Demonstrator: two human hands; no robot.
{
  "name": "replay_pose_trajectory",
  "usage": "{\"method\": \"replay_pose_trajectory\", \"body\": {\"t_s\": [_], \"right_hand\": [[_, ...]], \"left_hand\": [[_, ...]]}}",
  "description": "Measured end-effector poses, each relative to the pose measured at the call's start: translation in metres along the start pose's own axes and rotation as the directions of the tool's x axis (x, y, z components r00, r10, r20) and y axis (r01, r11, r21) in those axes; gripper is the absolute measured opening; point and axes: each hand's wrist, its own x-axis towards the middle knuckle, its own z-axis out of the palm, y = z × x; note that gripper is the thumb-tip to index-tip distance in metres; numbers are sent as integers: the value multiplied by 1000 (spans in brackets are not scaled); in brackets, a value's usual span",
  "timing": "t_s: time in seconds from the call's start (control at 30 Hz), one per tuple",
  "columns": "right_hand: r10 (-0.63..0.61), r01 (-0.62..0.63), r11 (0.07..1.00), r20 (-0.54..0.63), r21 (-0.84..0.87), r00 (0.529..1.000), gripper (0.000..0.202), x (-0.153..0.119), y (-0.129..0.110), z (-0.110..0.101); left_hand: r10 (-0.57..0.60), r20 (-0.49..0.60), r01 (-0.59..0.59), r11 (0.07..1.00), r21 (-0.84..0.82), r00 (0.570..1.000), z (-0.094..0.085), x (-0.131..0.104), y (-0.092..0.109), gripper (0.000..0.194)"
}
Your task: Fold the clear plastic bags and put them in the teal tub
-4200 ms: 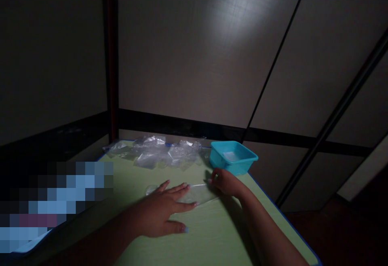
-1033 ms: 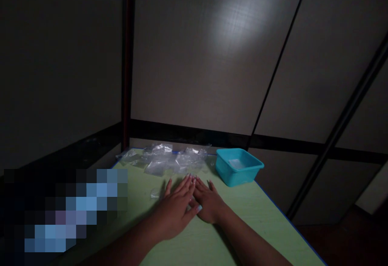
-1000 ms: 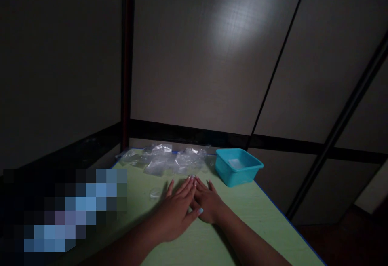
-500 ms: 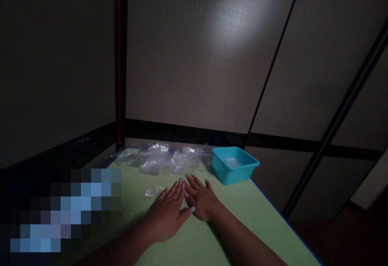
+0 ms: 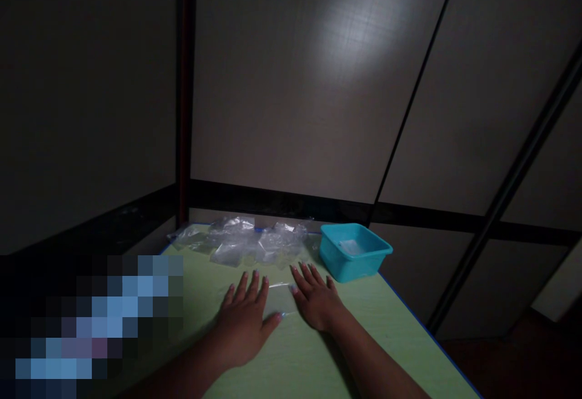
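A clear plastic piece (image 5: 278,299) lies flat on the pale green table (image 5: 282,359), its edges faintly shining between my hands. My left hand (image 5: 243,323) rests palm down over its left side with the fingers spread. On the right side my right hand (image 5: 317,299) is also palm down, fingers apart. How far the plastic reaches beneath the palms is hidden. Neither hand grips anything.
Several crumpled clear plastic bags (image 5: 245,242) lie along the table's far edge. A turquoise basin (image 5: 352,262) with something pale inside stands at the back right, near the blue table edge. Dark panels rise behind, and a blurred patch covers the lower left.
My hands, close together with fingertips nearly touching before, have moved apart, the left one leftward and the right one slightly rightward. The clear plastic between them now shows.
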Motion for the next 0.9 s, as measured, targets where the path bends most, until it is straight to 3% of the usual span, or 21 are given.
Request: {"method": "replay_pose_trajectory", "body": {"t_s": [0.43,0.5,0.6,0.67,0.73,0.8,0.9], "right_hand": [[-2,2,1000,-50,9,999,56,0,-1,1],[6,-6,1000,-61,4,998,57,1,-1,2],[7,-7,1000,-73,6,997,57,1,-2,4],[5,-4,1000,-78,5,997,57,2,-1,6],[7,-8,1000,-71,-5,997,57,2,-1,7],[6,-8,1000,-80,-25,997,55,1,-1,6],[-18,6,997,-163,-72,986,53,-2,-5,1]], "left_hand": [[-140,-82,143,989,36,987,-6,-1,-11,74],[-73,-107,75,997,13,992,-11,1,-11,73],[138,-77,-143,987,-71,987,-22,1,-7,66],[305,-20,-305,944,-125,952,-27,-2,-5,62],[404,36,-393,904,-169,914,-29,-5,-3,59],[404,69,-386,903,-186,912,-28,-7,-3,60],[304,48,-294,944,-151,952,-24,-5,-6,65]]}}
